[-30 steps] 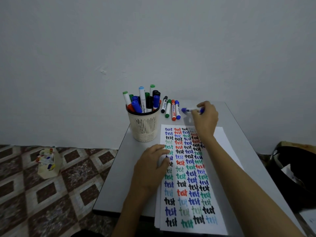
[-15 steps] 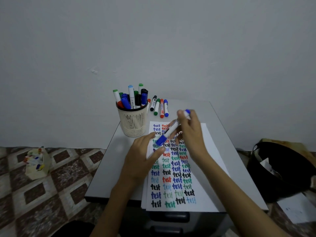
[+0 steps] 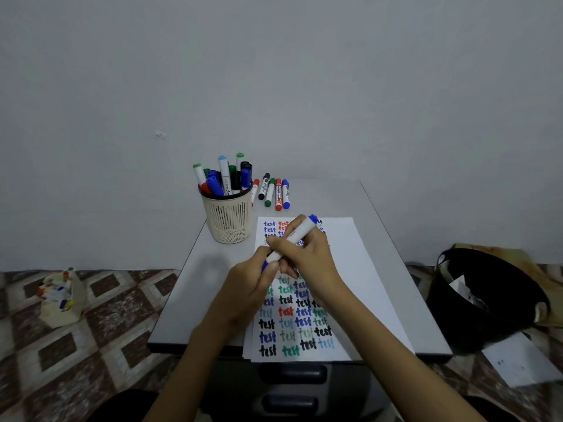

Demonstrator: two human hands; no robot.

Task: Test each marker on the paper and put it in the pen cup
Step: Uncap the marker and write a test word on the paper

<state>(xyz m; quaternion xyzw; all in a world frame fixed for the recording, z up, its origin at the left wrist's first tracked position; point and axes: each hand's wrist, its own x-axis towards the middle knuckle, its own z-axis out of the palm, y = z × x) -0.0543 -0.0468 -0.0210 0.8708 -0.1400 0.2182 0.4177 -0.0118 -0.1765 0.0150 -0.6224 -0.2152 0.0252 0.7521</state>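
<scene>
Nearest me, the paper (image 3: 359, 284) is mostly filled with "test" marks. Above it my right hand (image 3: 307, 260) grips the blue marker (image 3: 294, 236), and my left hand (image 3: 243, 296) pinches its cap end, not yet uncapped. Beyond, several loose markers (image 3: 274, 193) lie on the tabletop (image 3: 329, 196), probably untested, beside the crowded pen cup (image 3: 228, 217).

We are seeing dim, flat, cool light; wall (image 3: 274, 71) beyond hands darkening toward corners. Faint soft shadow lying on table (image 3: 210, 263) just left of left hand (image 3: 243, 290). Marker (image 3: 300, 231) in right hand (image 3: 307, 260) showing brightest, slightly blurring. We are noticing floor tiles (image 3: 106, 315) far left of hands smearing, bending at edge.
</scene>
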